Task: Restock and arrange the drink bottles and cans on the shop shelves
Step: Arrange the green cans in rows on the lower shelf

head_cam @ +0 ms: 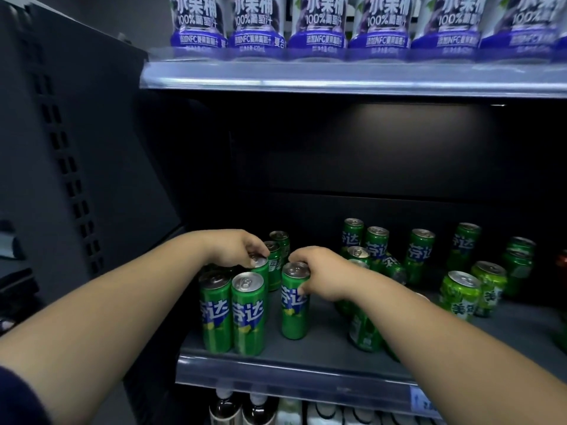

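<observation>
Slim green cans stand on the dark middle shelf (322, 342). My right hand (322, 273) grips the top of one upright green can (294, 311) just right of the left cluster. My left hand (236, 248) is closed over the top of another green can (259, 265) in the second row. Two green cans (231, 314) stand side by side at the shelf's front left. More green cans (377, 243) stand loosely spread behind my right arm, and one can (363, 329) is partly hidden under my forearm.
Shorter lighter-green cans (460, 294) sit at the right. A row of purple-labelled juice bottles (319, 26) fills the upper shelf. Bottle caps (239, 406) show on the shelf below. A dark perforated side panel (70, 167) bounds the left.
</observation>
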Tool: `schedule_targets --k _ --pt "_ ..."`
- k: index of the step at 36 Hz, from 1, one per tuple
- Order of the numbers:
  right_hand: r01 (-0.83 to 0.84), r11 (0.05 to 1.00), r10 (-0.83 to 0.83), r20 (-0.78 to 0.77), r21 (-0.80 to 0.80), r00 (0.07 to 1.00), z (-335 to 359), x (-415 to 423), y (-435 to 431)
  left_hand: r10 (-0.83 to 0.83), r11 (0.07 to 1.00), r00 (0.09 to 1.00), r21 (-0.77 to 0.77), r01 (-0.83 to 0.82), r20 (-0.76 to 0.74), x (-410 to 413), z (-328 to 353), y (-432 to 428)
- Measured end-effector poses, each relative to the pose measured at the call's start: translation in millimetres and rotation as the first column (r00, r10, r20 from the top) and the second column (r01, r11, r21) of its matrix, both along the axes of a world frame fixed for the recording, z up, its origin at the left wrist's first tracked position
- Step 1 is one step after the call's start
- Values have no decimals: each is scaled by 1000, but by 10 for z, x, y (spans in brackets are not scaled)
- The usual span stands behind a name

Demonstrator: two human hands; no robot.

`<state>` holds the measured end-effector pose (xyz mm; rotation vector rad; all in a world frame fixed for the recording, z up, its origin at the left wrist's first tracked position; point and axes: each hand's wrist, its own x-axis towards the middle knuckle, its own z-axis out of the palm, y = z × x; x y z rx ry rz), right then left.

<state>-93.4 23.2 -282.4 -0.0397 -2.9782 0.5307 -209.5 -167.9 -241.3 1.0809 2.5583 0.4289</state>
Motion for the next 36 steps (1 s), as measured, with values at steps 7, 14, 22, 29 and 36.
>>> schedule_targets --k 7,14,22,29,36 --pt "-10 994 6 -30 -110 1000 -22 -131 -73 0 1000 1000 -1 0 -9 49 -32 6" --pt "-52 984 45 -42 -169 998 -56 -223 -67 7 999 999 -40 -9 -41 149 -5 -5" --pt "-66 970 57 -47 -234 997 -119 -210 -22 14 993 996 -116 -24 -88 150 9 69" --pt "-40 961 30 -42 -274 999 -101 -96 168 42 995 979 -79 -59 -199 128 -1 160" --pt "66 960 -92 -83 -272 992 86 37 735 -92 994 978 -71 79 -190 203 10 385"
